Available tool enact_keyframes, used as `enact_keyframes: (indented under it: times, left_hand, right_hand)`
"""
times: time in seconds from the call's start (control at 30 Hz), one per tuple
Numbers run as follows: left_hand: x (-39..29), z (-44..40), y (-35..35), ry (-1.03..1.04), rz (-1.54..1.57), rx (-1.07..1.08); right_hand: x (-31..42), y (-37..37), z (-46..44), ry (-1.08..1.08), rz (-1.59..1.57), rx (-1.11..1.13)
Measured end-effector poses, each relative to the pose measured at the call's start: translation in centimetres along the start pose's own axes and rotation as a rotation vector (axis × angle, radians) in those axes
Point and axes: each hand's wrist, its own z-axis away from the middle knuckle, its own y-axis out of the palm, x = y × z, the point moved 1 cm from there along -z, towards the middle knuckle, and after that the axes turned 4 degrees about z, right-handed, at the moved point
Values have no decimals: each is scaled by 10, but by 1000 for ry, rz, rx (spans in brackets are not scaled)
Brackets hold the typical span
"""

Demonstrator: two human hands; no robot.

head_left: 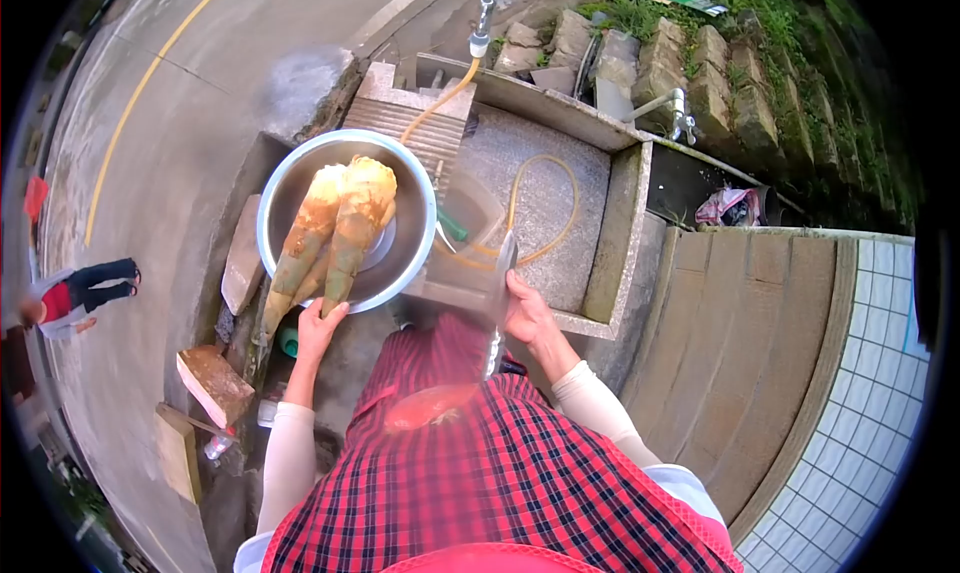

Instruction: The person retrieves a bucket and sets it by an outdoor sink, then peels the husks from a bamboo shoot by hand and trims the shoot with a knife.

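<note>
Sink edge near knife, right hand

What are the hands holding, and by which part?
The left hand grips a bamboo shoot by its narrow end; the right hand holds a knife, exactly where unclear.

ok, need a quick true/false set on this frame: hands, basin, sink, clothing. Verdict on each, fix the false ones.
1. The bamboo shoots lie in the round basin. True.
2. A yellow hose loops inside the stone sink. True.
3. The left hand is inside the stone sink. False: it is at the basin's near edge, by the tip of a shoot.
4. The right hand is at a long blade. True.
5. The apron is plain blue. False: it is red and dark checked.
</note>
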Motion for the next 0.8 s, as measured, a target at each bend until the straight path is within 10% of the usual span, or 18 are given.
enact_keyframes:
  times: [0.67,0.8]
  left_hand:
    - [-58,15,-10,-109,-741,-198]
    - [-93,42,9,277,-902,-352]
  right_hand:
    - [12,-58,-3,-225,-141,-377]
    - [12,-55,-12,-192,-103,-474]
